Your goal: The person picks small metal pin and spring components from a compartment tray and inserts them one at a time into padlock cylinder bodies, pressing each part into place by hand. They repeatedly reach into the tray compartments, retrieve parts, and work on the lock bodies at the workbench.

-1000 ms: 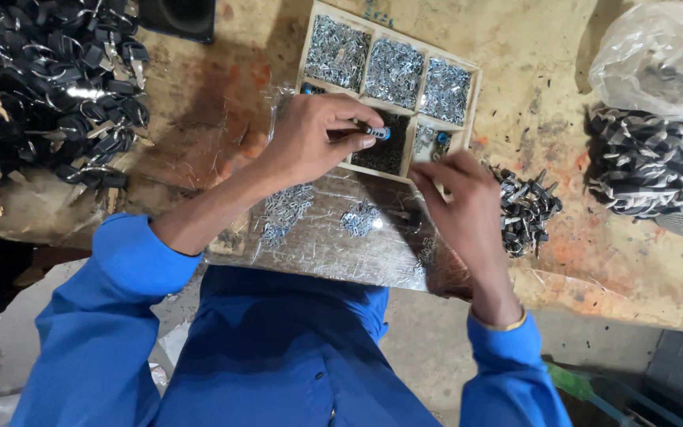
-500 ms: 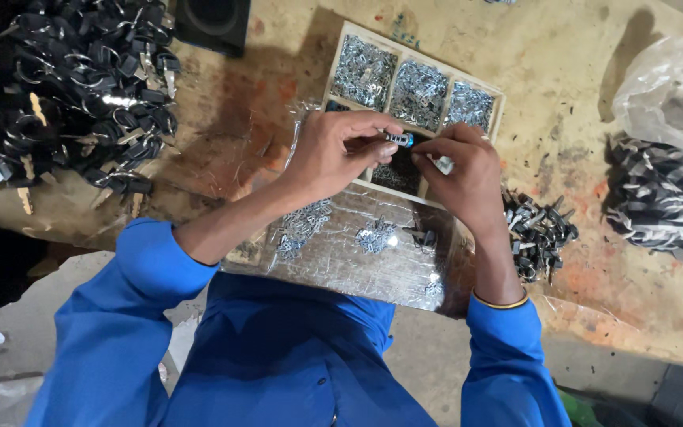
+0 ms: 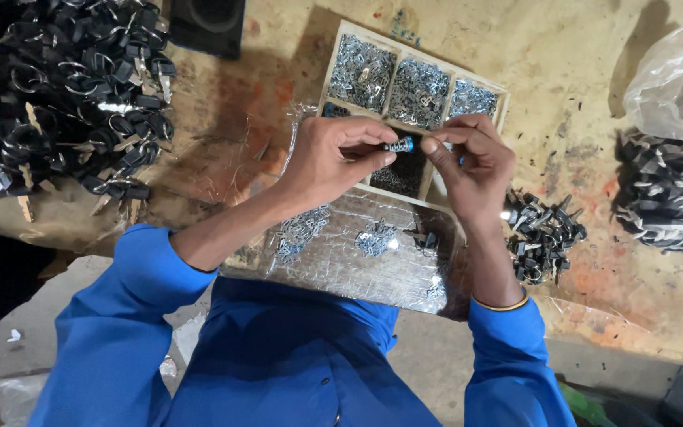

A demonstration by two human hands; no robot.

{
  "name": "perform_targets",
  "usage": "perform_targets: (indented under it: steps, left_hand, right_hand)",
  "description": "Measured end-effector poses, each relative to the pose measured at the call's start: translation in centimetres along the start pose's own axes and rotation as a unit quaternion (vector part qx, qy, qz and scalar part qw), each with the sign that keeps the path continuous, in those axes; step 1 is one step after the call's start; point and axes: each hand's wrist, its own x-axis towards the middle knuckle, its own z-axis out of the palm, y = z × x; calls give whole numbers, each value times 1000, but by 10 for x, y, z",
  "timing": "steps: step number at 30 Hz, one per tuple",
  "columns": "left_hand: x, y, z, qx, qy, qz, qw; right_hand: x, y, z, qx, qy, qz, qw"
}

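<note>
Both hands meet over a wooden compartment tray (image 3: 333, 55) holding several lots of small silver metal parts. My left hand (image 3: 333, 162) and my right hand (image 3: 472, 162) pinch between their fingertips one small part (image 3: 399, 145), silver with a blue end and a dark piece. Below the hands lies a sheet of shiny clear plastic (image 3: 357, 261) with small clusters of silver parts on it. Both forearms wear blue sleeves.
A big heap of black parts with metal rings (image 3: 49, 87) fills the left of the worn wooden bench. A smaller pile of black pieces (image 3: 543, 233) lies right of my right hand. Further right are a striped black pile (image 3: 669, 198) and a clear plastic bag (image 3: 673, 79).
My right hand rose from the plastic sheet to meet my left hand. Both now hold the small part together above the tray.
</note>
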Motion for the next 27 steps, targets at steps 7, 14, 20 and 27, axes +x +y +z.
perform_targets:
  steps: [7, 14, 20, 27]
  left_hand:
    - [0, -4, -1, 18, -16, 19, 1000]
    - [-2, -3, -2, 3, -20, 0, 1000]
    - [-3, -1, -1, -24, -14, -22, 999]
    - [-4, -1, -1, -27, -11, -12, 999]
  right_hand:
    - [-3, 2, 5, 114, -82, 58, 988]
    - [-6, -5, 12, 97, -87, 40, 991]
    - [-8, -4, 16, 67, -88, 5, 994]
    - [-10, -10, 17, -25, -52, -32, 998]
